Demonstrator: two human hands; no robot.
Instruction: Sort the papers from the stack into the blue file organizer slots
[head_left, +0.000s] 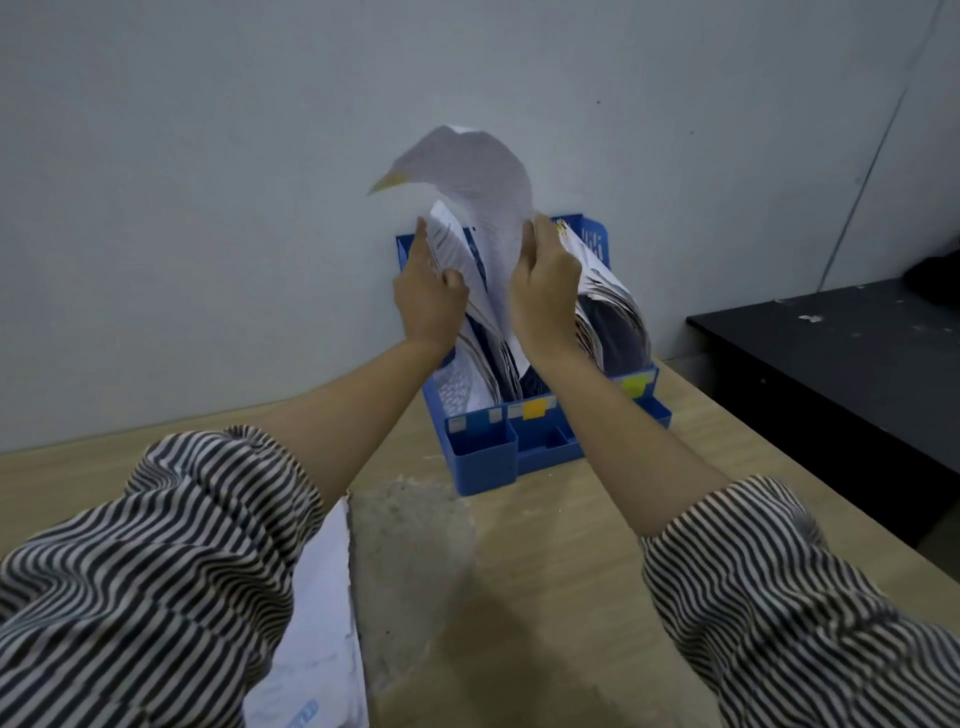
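My left hand (428, 296) pinches filed papers (452, 244) aside, right hand (543, 291) pinches the curling sheet (467, 176); at twelve o'clock in the blue organizer (530, 436) it risks buckling or misfiling.

table (571, 545): light wood, runs across the lower frame up to the wall
blue file organizer (540, 441): sits at frame center, against the wall
stack of papers (317, 649): white, lower left, partly under a sleeve
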